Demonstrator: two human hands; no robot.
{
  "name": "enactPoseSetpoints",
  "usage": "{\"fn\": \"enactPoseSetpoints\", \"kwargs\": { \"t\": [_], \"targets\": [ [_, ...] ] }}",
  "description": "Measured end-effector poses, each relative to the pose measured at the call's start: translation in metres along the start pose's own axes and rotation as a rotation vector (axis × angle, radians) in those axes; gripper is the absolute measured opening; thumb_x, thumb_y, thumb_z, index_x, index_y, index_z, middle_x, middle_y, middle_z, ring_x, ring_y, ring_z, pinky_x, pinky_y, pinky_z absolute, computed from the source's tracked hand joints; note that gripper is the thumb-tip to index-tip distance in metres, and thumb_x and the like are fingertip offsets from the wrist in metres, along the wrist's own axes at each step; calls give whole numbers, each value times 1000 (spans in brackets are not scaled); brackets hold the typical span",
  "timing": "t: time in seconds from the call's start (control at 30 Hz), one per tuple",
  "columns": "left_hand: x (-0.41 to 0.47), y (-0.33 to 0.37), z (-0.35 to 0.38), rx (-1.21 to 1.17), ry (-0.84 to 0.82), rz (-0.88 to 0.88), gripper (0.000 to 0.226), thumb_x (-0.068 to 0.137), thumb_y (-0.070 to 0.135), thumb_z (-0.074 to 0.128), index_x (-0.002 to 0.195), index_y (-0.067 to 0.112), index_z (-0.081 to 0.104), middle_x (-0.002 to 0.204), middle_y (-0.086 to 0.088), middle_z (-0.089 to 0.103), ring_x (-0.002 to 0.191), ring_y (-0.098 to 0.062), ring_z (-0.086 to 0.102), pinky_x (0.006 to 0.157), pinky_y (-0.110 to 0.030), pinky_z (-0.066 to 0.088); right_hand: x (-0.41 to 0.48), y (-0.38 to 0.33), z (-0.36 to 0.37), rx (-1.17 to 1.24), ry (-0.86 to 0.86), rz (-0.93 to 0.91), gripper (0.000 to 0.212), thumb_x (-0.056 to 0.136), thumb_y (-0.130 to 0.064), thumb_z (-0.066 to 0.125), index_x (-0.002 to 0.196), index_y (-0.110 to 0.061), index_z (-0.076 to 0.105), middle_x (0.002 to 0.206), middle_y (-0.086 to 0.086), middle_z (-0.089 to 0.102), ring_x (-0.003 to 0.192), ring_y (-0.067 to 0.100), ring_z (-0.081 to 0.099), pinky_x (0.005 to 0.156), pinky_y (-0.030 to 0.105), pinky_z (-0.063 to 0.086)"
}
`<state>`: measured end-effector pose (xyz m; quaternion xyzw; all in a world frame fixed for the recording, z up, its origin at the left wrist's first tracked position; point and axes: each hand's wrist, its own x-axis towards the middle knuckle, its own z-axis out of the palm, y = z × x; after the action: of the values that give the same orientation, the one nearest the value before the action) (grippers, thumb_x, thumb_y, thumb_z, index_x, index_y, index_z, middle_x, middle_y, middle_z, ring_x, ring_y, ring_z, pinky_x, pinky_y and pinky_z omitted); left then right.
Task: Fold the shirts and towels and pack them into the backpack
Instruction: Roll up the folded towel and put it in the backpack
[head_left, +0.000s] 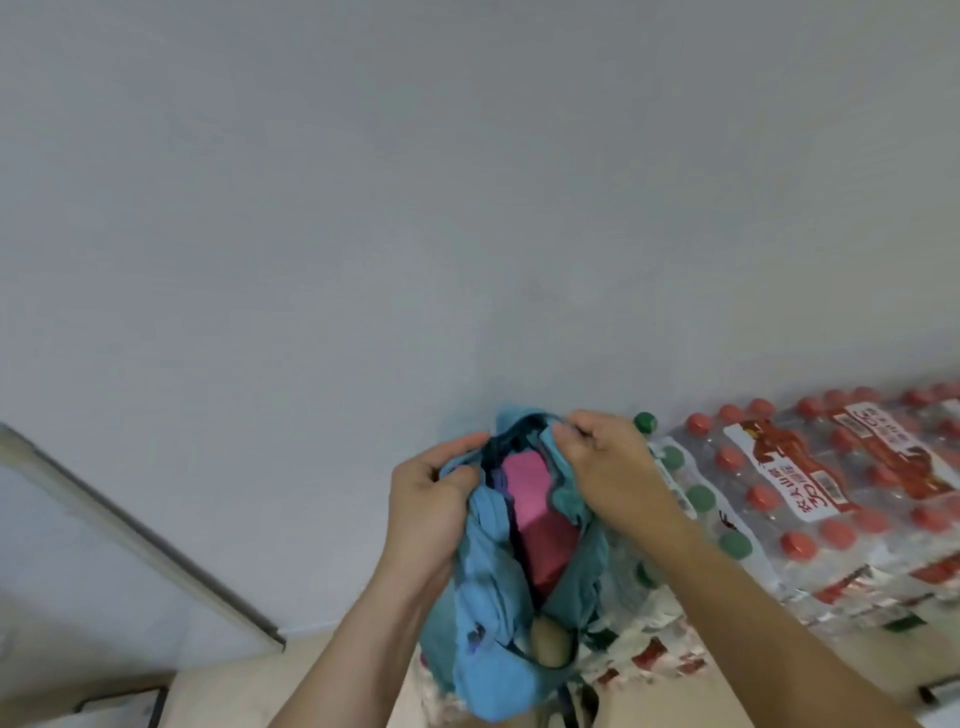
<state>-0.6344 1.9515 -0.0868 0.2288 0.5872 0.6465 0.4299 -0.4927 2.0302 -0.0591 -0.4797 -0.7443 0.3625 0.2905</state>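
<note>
- Right, backpack (488, 623): thin light-blue fabric, limp, no stiff frame showing. It hangs between the two hands with its mouth up. Can't tell whether its base rests on anything.
- Grip?
- Left hand (431, 499): fingers curled round the left lip of the opening, bunching the cloth. Right hand (608, 467): pinches the opposite lip, thumb against fingers. Between the two grips the mouth is spread into a slot.
- Contents?
- Pink folded cloth (535, 499) stands in the slot, directly between the grips, top edge just under them. Shirt or towel, can't tell. Something dark lies beside it toward the left grip, unclear what.
- Handling?
- My read: soft and light, and it sags wherever it isn't held. Drop either lip and that wall likely folds inward over the slot. Best hold is the lips at the zip edge, not the body panel. The cloth inside compresses and isn't fragile, so press it down flat to avoid undoing the folds.
- Surroundings?
- Below the grips, low on the bag: rounded beige thing (550, 642), can't identify it. Just right of the right grip: shrink-wrapped packs, green-capped bottles (701, 499) nearest, red-capped bottles (831, 493) beyond. Grey wall (363, 208) past both grips.
</note>
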Motion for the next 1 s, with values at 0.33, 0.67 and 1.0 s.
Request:
{"fn": "enactPoseSetpoints", "kwargs": {
  "t": [0.33, 0.67, 1.0],
  "targets": [
    [-42, 184, 70, -84, -203, 438, 29, 89, -3, 52, 92, 14, 74, 81, -15, 64, 73, -28, 55, 73, -39, 51, 34, -144, -158, 614, 217, -166, 20, 93, -8, 56, 76, -6, 67, 62, 3, 67, 53, 14, 60, 56, 25, 52],
    [-71, 239, 196, -86, -464, 552, 18, 85, 2, 62, 98, 11, 72, 74, -7, 64, 69, -18, 64, 70, -27, 55, 52, -187, -308, 265, 161, -295, 17, 95, -13, 53, 94, -5, 69, 85, 11, 69, 74, 20, 63, 64, 31, 53],
    [1, 122, 348, 1039, -141, 997, 24, 87, 24, 58, 109, 27, 67, 94, 4, 72, 89, -16, 64, 79, -28, 47, 102, -7, -370, -37, -156, -110, 27, 87, -16, 50, 90, 10, 57, 80, 10, 53, 74, 24, 46, 67, 35, 38]
  ]
}}
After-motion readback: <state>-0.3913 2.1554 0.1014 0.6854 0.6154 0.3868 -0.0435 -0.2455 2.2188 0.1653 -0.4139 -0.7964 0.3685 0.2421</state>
